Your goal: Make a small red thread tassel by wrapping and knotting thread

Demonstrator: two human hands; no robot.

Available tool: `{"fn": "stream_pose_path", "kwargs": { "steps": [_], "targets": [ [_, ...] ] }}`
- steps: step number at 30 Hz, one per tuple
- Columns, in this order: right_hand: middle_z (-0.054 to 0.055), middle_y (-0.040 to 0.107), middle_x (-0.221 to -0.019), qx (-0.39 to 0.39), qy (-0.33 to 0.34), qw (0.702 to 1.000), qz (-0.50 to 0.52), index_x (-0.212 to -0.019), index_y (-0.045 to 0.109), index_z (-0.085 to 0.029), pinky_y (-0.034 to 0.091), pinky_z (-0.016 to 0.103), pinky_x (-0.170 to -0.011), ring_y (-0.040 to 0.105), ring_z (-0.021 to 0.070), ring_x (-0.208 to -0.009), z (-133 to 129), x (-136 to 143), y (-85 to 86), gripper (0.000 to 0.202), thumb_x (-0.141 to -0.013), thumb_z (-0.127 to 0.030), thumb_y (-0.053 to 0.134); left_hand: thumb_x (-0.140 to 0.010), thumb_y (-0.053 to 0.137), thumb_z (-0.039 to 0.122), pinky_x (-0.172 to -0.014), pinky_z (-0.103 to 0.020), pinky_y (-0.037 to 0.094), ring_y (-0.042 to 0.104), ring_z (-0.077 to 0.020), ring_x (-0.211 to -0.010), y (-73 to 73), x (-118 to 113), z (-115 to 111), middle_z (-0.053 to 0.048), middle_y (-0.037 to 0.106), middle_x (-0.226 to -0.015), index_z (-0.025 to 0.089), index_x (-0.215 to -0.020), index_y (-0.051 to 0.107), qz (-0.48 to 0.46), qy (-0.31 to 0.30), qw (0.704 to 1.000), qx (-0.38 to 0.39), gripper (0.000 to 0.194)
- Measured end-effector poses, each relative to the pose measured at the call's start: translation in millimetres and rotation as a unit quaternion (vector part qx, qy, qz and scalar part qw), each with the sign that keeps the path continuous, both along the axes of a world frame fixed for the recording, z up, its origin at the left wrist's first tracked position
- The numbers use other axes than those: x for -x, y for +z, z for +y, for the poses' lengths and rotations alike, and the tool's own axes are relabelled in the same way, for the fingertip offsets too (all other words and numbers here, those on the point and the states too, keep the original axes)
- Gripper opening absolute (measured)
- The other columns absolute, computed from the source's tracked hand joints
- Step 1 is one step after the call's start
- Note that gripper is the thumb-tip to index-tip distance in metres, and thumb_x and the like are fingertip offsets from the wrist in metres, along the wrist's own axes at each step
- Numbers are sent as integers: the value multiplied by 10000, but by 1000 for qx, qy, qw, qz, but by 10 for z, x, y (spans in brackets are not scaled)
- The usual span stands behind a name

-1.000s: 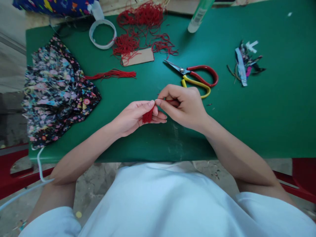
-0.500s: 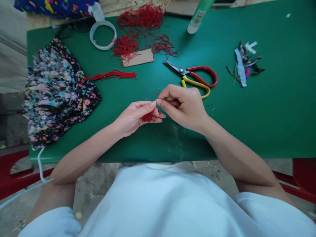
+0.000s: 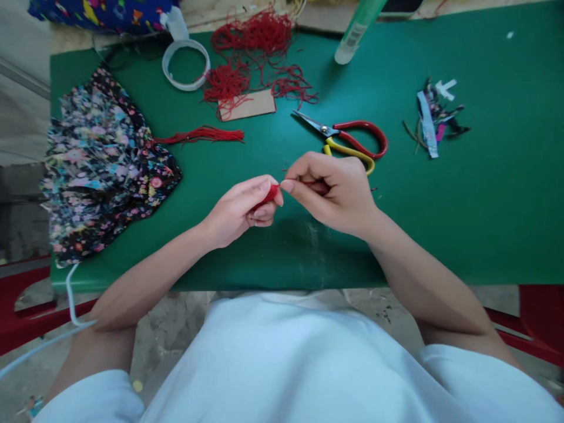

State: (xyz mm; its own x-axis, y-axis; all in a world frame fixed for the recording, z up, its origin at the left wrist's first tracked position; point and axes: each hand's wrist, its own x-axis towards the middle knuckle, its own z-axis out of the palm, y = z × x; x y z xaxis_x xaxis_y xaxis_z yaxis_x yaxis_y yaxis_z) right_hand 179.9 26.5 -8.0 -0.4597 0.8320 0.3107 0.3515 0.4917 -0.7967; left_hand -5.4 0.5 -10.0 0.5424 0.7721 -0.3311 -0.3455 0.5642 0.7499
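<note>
Starting from the left, I am seeing a floral cloth [image 3: 106, 164] lying bunched on the green table [image 3: 476, 223], with a loose red tassel [image 3: 207, 134] reaching out from its edge. Beyond it, a red thread heap [image 3: 255, 32] is spreading partly over a cardboard strip [image 3: 251, 104].

Nearer the body, the left hand [image 3: 235, 211] is closing around a small red bundle [image 3: 268, 197], its thumb pressing from above and its fingers curling beneath. The bundle is sitting above the table, just short of the right fingertips. The right hand [image 3: 339, 191] is pinching a thin red strand [image 3: 280, 185] at the bundle's tip, thumb and forefinger nearly meeting, the other fingers folding in; more red thread is showing inside that fist.

To be doing this well, I would be holding the bundle firmly right beside the strand, drawing the strand evenly along the bundle's line and avoiding any jerk that might be loosening it.

The bundle's long axis is slanting from the left palm up toward the right fingertips, its narrow end pointing right and slightly away from the body. The left hand is hiding its other end.

Behind the right hand, scissors [image 3: 324, 130] are lying with blades parted, pointing left and away; farther right, fabric scraps [image 3: 428, 126] are resting.
</note>
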Motion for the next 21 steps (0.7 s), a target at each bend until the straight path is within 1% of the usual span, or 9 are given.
{"fn": "stream_pose_path", "kwargs": {
  "steps": [3, 5, 7, 10, 13, 18, 19, 21],
  "targets": [
    [-81, 368, -515, -3, -1, 1000, -3, -768, 598, -170, 256, 227, -467, 269, 54, -455, -8, -1, 11, 195, -927, -282, 585, -889, 652, 450, -500, -194, 250, 269, -53, -505, -26, 23, 10, 70, 330, -564, 153, -788, 581, 20, -7, 999, -45, 322],
    [-80, 362, -515, -1, -3, 1000, -8, -776, 610, -169, 255, 229, -469, 267, 55, -459, -13, -3, 21, 197, -928, -291, 582, -927, 597, 461, -505, -207, 248, 279, -60, -514, -56, 31, 0, 69, 323, -582, 162, -808, 571, 55, -5, 993, -107, 322],
    [-82, 348, -517, 0, -4, 1000, -11, -790, 623, -169, 257, 231, -473, 263, 57, -465, -17, -9, 28, 192, -922, -305, 590, -959, 541, 466, -522, -224, 273, 324, -70, -539, -89, 37, -21, 57, 362, -612, 171, -846, 567, 117, 6, 975, -187, 317],
    [-88, 314, -525, -7, 1, 1000, -4, -821, 638, -174, 263, 231, -484, 253, 60, -476, -20, -17, 25, 164, -893, -320, 625, -987, 481, 461, -552, -240, 312, 378, -83, -574, -118, 48, -53, 41, 443, -656, 186, -897, 551, 207, 16, 936, -284, 298],
    [-92, 289, -526, -15, 4, 1000, 1, -837, 655, -183, 267, 235, -493, 245, 65, -484, -24, -19, 16, 138, -866, -318, 653, -1006, 438, 444, -559, -239, 330, 404, -87, -565, -100, 56, -63, 42, 474, -647, 200, -889, 525, 277, 18, 897, -344, 285],
    [-94, 281, -510, -21, 1, 1000, -22, -830, 672, -200, 282, 233, -485, 236, 69, -476, -32, -25, 22, 120, -874, -310, 654, -1017, 389, 427, -600, -225, 391, 498, -102, -592, -45, 56, -44, 15, 549, -652, 202, -843, 520, 381, 35, 800, -462, 313],
    [-93, 286, -508, -25, 3, 999, -27, -830, 675, -201, 290, 232, -487, 242, 69, -473, -32, -27, 25, 124, -882, -311, 649, -1019, 380, 424, -604, -222, 398, 514, -105, -601, -41, 58, -42, 7, 567, -661, 200, -838, 521, 392, 40, 783, -482, 320],
    [-92, 302, -506, -36, 7, 999, -33, -829, 679, -201, 304, 231, -492, 255, 68, -466, -29, -33, 30, 135, -900, -308, 634, -1023, 370, 403, -607, -215, 405, 533, -105, -608, -41, 61, -42, -3, 593, -674, 197, -838, 527, 407, 47, 757, -509, 319]
  ]
}}
